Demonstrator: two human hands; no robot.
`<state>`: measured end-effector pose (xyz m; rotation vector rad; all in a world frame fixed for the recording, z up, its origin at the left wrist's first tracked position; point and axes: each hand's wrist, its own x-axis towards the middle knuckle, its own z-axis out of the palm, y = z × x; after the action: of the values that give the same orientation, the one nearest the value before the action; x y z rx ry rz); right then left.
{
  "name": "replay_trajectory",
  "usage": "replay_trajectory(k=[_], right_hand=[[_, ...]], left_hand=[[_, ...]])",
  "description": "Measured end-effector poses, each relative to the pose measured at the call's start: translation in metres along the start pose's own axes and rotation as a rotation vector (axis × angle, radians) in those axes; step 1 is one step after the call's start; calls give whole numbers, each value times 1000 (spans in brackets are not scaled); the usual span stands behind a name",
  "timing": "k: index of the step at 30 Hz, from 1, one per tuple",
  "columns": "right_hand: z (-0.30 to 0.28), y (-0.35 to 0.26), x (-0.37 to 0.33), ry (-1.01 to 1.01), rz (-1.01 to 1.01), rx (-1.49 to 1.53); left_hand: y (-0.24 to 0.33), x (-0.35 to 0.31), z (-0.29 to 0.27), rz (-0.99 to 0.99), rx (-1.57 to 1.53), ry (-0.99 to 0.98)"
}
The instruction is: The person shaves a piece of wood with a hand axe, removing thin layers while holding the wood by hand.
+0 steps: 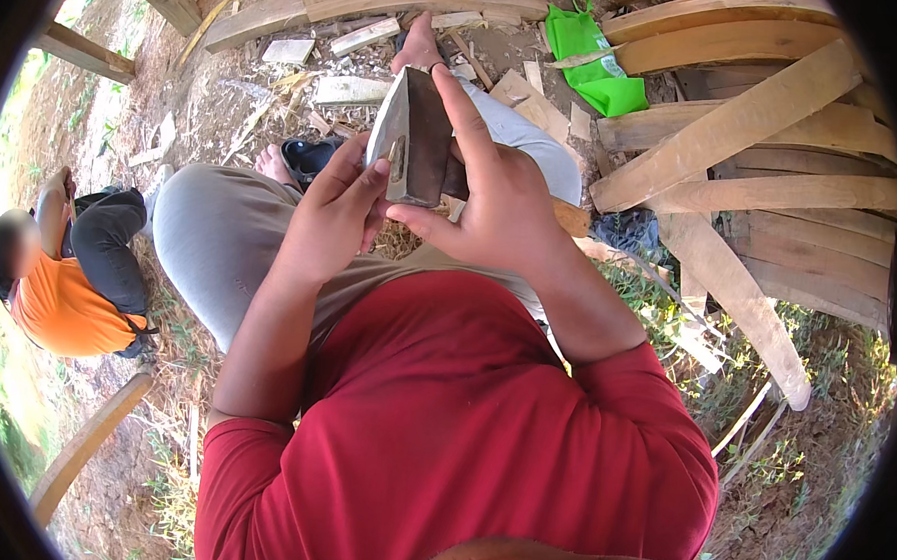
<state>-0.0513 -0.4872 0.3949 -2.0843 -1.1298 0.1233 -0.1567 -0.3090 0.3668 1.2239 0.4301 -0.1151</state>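
A heavy wedge-shaped metal axe head (430, 139), dark on one face and bright grey along the other, is held up in front of my knees. My left hand (334, 207) pinches its lower left side, thumb on the pale face beside a brownish patch. My right hand (502, 197) grips it from the right, index finger stretched up along the edge and thumb under the lower end. A wooden handle (571, 218) shows past my right hand; its join to the head is mostly hidden by that hand.
Wood offcuts (352, 91) and chips litter the ground ahead. A green bag (598, 71) lies near stacked curved planks (756, 113) at the right. A person in an orange top (72, 299) sits at the left, near a curved timber (91, 445). A dark sandal (312, 161) is beside my foot.
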Motion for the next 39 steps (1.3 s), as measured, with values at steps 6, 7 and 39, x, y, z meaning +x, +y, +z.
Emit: replay_trajectory(k=[6, 7, 39], right_hand=[[-5, -5, 2, -88, 16, -47], [-4, -1, 1, -106, -21, -33], [4, -4, 4, -165, 18, -19]], left_hand=[[-6, 4, 0, 85, 90, -20], [-10, 6, -2, 123, 113, -19], [-15, -1, 1, 286, 333, 90]])
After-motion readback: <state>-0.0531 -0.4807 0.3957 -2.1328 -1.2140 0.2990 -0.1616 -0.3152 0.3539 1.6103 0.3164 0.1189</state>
